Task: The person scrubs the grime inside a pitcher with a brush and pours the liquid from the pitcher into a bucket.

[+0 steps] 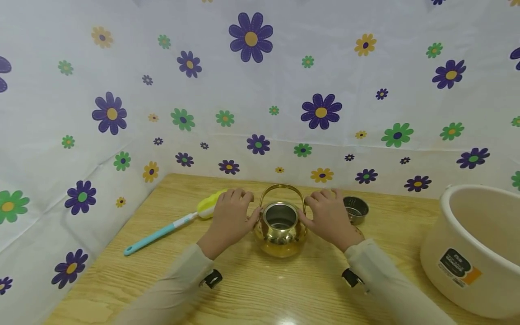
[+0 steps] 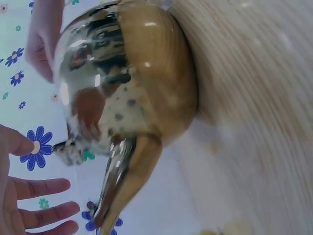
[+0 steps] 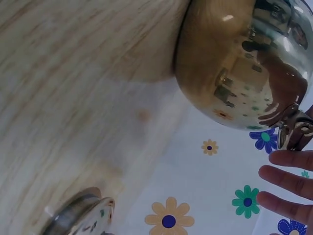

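A shiny gold teapot [image 1: 281, 239] stands on the table, its top uncovered and its arched handle [image 1: 281, 186] upright. My left hand [image 1: 230, 221] is at its left side, thumb by the handle's base. In the left wrist view, the fingers [image 2: 46, 187] are spread and apart from the teapot, near the spout [image 2: 124, 181]. On the other side is my right hand [image 1: 330, 219], its thumb by the handle and the opening. The right wrist view has its straight fingers [image 3: 288, 181] close to the handle joint [image 3: 293, 127].
A blue-handled brush [image 1: 160, 234] with a yellow head lies left, partly behind my left hand. A dark perforated strainer [image 1: 356, 209] sits beyond my right hand. Low in the right wrist view is a shiny round metal piece [image 3: 80, 215]. A large cream bucket [image 1: 434, 253] stands right.
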Motion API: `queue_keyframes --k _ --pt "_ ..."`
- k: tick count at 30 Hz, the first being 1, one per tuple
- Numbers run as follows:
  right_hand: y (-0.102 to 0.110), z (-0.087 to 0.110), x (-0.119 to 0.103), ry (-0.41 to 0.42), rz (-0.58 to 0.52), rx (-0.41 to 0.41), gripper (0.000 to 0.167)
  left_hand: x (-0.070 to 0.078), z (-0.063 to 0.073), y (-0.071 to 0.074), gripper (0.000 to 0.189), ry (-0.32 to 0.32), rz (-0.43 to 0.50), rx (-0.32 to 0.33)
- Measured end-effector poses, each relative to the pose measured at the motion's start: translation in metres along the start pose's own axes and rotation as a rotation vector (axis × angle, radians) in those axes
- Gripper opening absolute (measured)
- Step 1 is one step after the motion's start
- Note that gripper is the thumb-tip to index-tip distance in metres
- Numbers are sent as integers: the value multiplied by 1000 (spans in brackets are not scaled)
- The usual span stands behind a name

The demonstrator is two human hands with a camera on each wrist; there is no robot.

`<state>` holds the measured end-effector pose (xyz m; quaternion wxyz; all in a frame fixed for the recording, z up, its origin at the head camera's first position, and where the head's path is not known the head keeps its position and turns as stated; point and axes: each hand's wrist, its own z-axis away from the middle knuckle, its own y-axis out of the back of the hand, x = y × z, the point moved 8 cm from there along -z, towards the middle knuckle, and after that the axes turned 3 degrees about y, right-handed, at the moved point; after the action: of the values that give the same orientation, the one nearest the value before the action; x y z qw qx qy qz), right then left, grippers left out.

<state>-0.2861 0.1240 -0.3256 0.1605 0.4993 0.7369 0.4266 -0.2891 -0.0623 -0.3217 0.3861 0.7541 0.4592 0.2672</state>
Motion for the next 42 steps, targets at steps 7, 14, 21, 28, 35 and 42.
queue_keyframes --k 7,14,21,28,35,42 --pt "-5 2 -1 -27 3 -21 29 -26 13 16 21 -28 -13 -52" --pt "-7 2 -5 -17 13 -3 28 -74 30 17 23 9 -78 -148" --pt "-5 3 -5 -5 40 31 28 -120 48 7 20 17 -161 -248" --pt "-9 6 -3 -6 53 32 30 -151 63 -6 32 39 -171 -358" --pt "-14 7 -3 -10 65 -6 32 -169 70 -18 33 86 -152 -435" --pt "-17 9 -2 -11 42 -14 32 -175 75 -20 21 73 -160 -447"
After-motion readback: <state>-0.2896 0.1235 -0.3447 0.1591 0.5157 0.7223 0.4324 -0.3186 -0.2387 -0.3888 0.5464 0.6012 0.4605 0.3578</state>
